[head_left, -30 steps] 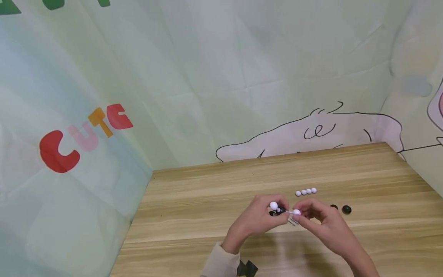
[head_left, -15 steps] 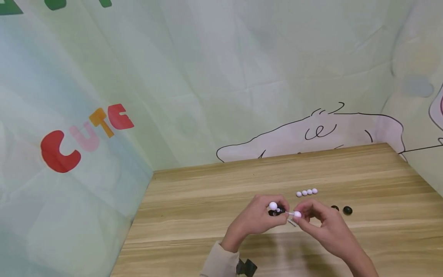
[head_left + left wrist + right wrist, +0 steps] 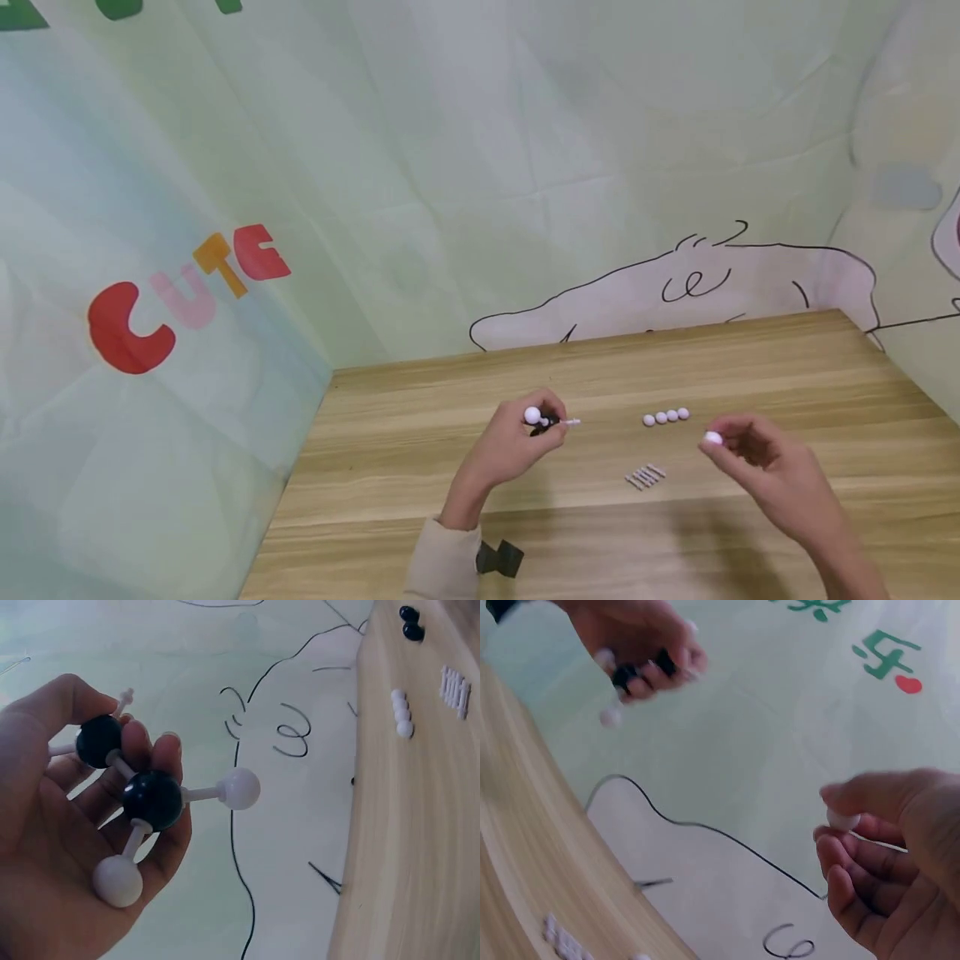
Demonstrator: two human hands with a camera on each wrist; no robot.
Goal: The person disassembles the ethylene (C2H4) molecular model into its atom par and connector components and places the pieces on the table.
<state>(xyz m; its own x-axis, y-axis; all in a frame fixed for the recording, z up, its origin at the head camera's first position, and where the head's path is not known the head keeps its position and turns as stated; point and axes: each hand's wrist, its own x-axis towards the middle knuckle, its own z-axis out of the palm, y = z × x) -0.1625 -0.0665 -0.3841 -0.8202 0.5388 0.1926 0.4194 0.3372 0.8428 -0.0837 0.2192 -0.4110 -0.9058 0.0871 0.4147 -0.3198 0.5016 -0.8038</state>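
My left hand (image 3: 504,446) holds a ball-and-stick molecular model. In the left wrist view the model (image 3: 152,800) has two black balls joined by a white stick. White balls (image 3: 240,788) sit on sticks at the lower black ball, and a bare white peg (image 3: 126,699) sticks out past the thumb and fingers at the upper one. Part of the model is hidden behind the hand. My right hand (image 3: 791,483) pinches a loose white ball (image 3: 843,819) between thumb and fingers, well apart from the model.
On the wooden table (image 3: 420,433) lies a row of several white balls (image 3: 666,417). Nearer me is a group of white connector sticks (image 3: 645,477). Two loose black balls (image 3: 412,630) lie on the table, hidden behind the right hand in the head view. A printed cloth wall (image 3: 450,167) stands behind.
Both hands were together, with the right hand's white ball at the model's connector. They are now apart, left hand moved left, right hand right with the ball; the peg stays bare on the model.
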